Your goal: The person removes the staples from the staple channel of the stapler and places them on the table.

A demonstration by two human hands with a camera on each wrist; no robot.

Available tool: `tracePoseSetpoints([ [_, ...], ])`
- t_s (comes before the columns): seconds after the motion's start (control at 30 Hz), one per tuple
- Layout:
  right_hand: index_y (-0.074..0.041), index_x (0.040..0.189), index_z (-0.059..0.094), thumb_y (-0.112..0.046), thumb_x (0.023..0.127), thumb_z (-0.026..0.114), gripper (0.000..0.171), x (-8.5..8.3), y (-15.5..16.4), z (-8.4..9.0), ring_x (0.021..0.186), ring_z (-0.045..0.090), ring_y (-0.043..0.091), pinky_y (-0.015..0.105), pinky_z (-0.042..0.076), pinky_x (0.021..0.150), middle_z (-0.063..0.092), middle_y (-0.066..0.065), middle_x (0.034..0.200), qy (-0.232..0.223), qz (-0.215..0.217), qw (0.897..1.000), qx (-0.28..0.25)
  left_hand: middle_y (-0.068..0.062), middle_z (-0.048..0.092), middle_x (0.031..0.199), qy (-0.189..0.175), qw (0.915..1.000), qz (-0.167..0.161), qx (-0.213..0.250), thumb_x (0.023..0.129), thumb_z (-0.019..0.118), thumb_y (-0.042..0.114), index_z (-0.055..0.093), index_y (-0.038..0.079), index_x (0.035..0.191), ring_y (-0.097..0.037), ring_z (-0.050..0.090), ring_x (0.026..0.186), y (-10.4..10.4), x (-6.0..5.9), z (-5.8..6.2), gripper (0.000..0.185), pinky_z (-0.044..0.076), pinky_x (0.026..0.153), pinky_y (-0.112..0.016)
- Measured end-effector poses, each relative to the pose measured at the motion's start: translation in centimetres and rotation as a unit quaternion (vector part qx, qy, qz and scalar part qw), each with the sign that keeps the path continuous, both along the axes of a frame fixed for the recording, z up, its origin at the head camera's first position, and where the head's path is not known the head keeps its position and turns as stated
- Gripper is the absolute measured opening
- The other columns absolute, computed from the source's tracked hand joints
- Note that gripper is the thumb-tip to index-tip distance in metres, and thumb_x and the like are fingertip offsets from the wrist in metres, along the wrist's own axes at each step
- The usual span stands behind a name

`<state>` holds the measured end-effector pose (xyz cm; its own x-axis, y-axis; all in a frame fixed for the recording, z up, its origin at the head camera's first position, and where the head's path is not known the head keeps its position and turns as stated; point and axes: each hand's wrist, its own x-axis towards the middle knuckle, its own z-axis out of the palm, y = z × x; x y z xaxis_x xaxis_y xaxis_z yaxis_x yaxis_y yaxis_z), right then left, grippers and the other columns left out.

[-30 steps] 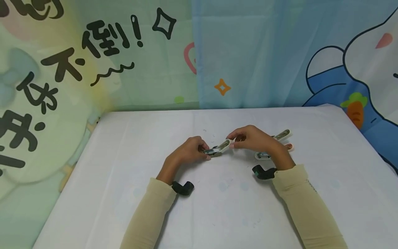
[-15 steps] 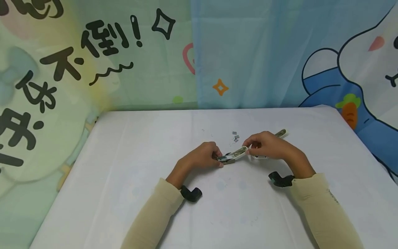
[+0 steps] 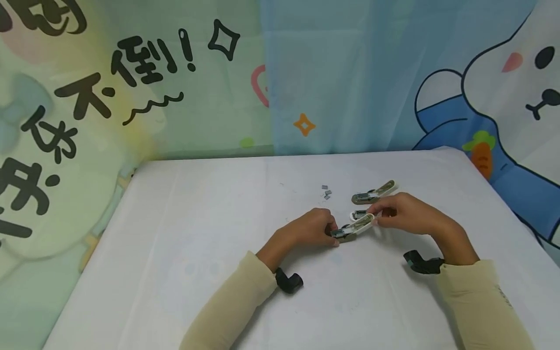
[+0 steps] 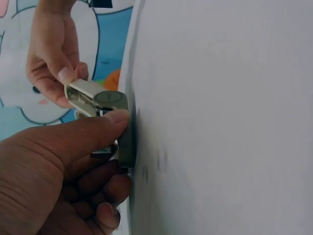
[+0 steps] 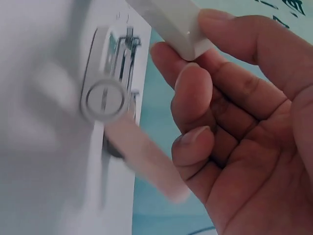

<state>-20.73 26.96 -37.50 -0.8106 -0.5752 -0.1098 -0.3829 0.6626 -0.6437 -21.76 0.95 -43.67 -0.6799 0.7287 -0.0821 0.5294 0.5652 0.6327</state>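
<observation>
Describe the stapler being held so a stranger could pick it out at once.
On the white table, look right of centre, where three small staplers lie close together. The nearest stapler is the one: opened out, with the left hand gripping its base and the right hand pinching its lifted white top.

Small white stapler point(image 3: 352, 229), hinged open, base on table, lid raised
</observation>
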Motion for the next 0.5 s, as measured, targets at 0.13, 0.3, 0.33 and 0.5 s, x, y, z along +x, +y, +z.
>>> tracePoseSetpoints([
  [0.13, 0.003, 0.116, 0.068, -0.008, 0.088, 0.072, 0.030, 0.3, 0.7, -0.1, 0.076, 0.054, 0.013, 0.027, 0.046, 0.063, 0.068, 0.014, 0.107, 0.011, -0.009, 1.000, 0.004, 0.006, 0.057, 0.082, 0.013, 0.9998, 0.005, -0.014, 0.083, 0.080, 0.020, 0.072, 0.008, 0.094, -0.007, 0.050, 0.072, 0.9, 0.2, 0.2, 0.018, 0.041, 0.062, -0.017],
  [0.3, 0.002, 0.114, 0.069, -0.004, 0.087, 0.072, 0.028, 0.4, 1.7, 0.3, 0.073, 0.051, 0.016, 0.028, 0.042, 0.059, 0.068, 0.012, 0.105, 0.018, -0.032, 0.999, 0.025, 0.005, 0.058, 0.087, 0.038, 0.9990, 0.002, -0.022, 0.084, 0.079, 0.024, 0.072, 0.006, 0.102, -0.006, 0.051, 0.075, 2.2, 0.2, 0.4, 0.026, 0.041, 0.065, -0.016],
  [0.33, 0.001, 0.113, 0.070, -0.003, 0.087, 0.072, 0.027, 0.3, 1.8, 0.4, 0.073, 0.050, 0.016, 0.028, 0.042, 0.058, 0.068, 0.010, 0.103, 0.020, -0.036, 0.999, 0.030, 0.005, 0.059, 0.088, 0.040, 0.9989, 0.002, -0.023, 0.084, 0.079, 0.024, 0.072, 0.006, 0.103, -0.005, 0.051, 0.075, 2.4, 0.1, 0.5, 0.028, 0.041, 0.066, -0.015],
  [0.5, 0.001, 0.115, 0.069, -0.002, 0.088, 0.070, 0.028, -0.4, 1.9, 0.5, 0.074, 0.052, 0.017, 0.029, 0.046, 0.060, 0.068, 0.010, 0.102, 0.011, -0.026, 0.998, 0.053, 0.006, 0.062, 0.085, 0.049, 0.9975, 0.005, -0.051, 0.084, 0.079, 0.024, 0.073, 0.007, 0.103, -0.005, 0.052, 0.073, 3.3, -0.2, 0.5, 0.026, 0.042, 0.065, -0.017],
])
